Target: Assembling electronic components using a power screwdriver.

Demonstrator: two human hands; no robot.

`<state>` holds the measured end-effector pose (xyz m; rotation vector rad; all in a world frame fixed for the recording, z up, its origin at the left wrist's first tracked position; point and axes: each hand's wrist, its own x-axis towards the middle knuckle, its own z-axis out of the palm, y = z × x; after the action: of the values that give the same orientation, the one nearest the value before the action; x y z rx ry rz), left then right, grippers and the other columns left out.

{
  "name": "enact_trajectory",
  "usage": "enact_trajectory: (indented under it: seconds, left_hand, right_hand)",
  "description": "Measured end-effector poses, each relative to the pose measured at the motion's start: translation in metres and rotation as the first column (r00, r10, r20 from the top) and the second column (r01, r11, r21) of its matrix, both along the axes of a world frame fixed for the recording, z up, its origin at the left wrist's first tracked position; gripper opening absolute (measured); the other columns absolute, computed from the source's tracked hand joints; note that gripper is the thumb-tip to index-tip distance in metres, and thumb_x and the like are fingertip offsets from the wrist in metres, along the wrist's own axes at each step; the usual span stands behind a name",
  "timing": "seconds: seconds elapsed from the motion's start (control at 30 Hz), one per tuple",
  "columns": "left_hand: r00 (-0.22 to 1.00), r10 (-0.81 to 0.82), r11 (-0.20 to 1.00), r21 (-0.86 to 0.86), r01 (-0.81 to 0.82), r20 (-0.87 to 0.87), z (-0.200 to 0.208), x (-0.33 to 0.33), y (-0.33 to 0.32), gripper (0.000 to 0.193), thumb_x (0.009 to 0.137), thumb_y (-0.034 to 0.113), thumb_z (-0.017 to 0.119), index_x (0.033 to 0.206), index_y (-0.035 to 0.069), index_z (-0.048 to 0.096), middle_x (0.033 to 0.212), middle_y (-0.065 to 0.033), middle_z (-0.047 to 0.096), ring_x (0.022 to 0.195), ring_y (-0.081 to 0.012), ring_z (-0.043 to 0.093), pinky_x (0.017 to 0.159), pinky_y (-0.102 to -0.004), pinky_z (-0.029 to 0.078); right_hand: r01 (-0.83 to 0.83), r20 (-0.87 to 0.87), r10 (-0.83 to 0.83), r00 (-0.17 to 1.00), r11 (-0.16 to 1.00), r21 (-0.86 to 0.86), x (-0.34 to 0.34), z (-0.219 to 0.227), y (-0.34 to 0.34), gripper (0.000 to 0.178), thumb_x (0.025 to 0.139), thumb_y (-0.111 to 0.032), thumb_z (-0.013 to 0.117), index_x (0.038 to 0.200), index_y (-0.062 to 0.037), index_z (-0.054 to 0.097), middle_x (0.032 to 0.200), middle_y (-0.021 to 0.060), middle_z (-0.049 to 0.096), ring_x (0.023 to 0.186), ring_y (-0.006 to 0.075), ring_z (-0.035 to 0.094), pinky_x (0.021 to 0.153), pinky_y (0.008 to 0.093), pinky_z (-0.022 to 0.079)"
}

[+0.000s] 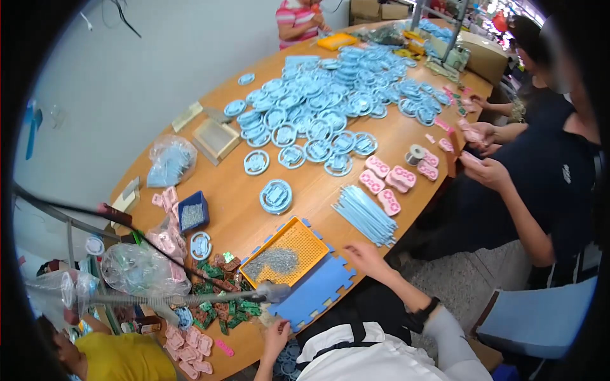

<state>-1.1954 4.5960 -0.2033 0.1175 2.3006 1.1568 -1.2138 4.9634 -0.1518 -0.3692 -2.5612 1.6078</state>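
Observation:
My left hand is at the near edge of the blue foam mat, fingers curled together; whatever they may hold is too small to make out. Over the mat's right end, my right hand has its fingers stretched out and nothing visible in them. A yellow perforated basket on the mat holds a heap of small silvery metal pieces, probably screws. To the left of the basket lie green and brown circuit boards. Light-blue strips are bundled beyond my right hand.
Light-blue round plastic parts are heaped across the table's far half. Pink parts and a wire spool lie at right. A dark-blue bin and plastic bags stand left. A flexible metal arm crosses the near left. Co-workers sit around.

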Motion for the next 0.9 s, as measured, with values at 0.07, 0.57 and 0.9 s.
enact_trajectory:
  seconds: [0.07,0.57,0.9]
  left_hand:
    - [0.993,-0.001,1.0,0.002,0.001,0.114,0.003,-0.017,-0.004,0.023,0.086,0.019,0.057,0.099,0.0,0.061,0.076,-0.0111,0.064,0.07,-0.0141,0.061,0.062,-0.0285,0.048]
    - [0.879,0.475,0.849,0.292,-0.441,-0.053,-0.007,-0.048,-0.012,0.023,0.091,0.009,0.05,0.113,0.003,0.048,0.065,-0.001,0.054,0.054,-0.0046,0.047,0.048,-0.0187,0.036]
    - [0.918,0.301,0.9,0.395,-0.185,-0.258,-0.025,-0.028,-0.037,0.034,0.092,0.007,0.048,0.125,0.004,0.044,0.067,-0.0015,0.054,0.053,-0.0035,0.046,0.048,-0.0174,0.034]
  right_hand:
    - [-0.114,-0.045,0.117,0.992,0.991,0.065,-0.056,0.0,-0.026,0.023,0.088,-0.018,0.055,0.104,-0.0004,0.058,0.092,0.0131,0.062,0.088,0.0234,0.061,0.075,0.0321,0.047]
    - [-0.459,-0.134,0.49,0.862,0.638,-0.618,-0.07,-0.031,-0.147,0.045,0.1,-0.038,0.025,0.118,-0.005,0.05,0.111,0.0096,0.057,0.106,0.0184,0.051,0.093,0.0304,0.037]
    - [-0.252,-0.198,0.167,0.966,0.778,-0.575,-0.051,-0.029,-0.181,0.07,0.094,-0.055,0.009,0.114,-0.0023,0.051,0.095,0.0056,0.057,0.096,0.0132,0.051,0.093,0.0271,0.035]
